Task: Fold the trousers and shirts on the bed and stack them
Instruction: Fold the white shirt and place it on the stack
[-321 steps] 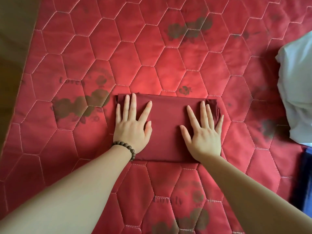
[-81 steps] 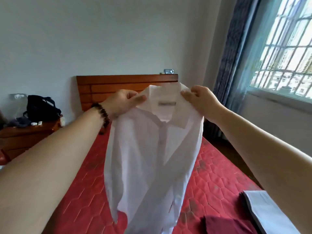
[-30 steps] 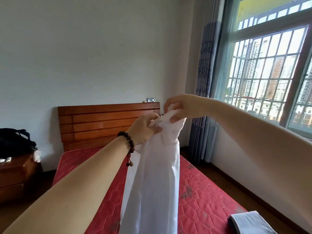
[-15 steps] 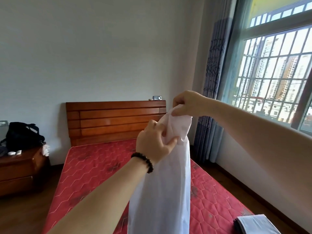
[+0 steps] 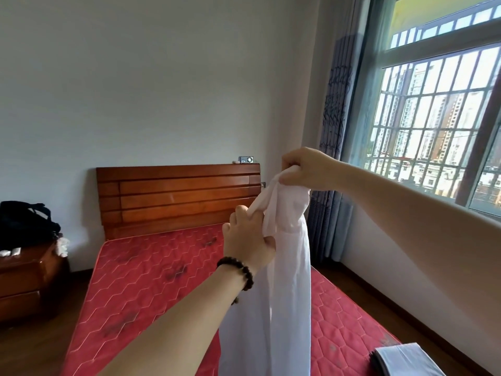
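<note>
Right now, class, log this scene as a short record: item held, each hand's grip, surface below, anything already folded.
Item held: white shirt, hanging lengthwise
Left hand: grips bunched cloth lower down
Right hand: pinches the top
Surface: red mattress
Folded: pale stack, bottom right corner

Thin white cloth shirt (image 5: 284,280), quilted red mattress (image 5: 151,280), glossy wooden headboard (image 5: 176,196)

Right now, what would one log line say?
stage: shirt folding | white shirt: hanging above bed | left hand: gripping shirt | right hand: pinching top
</note>
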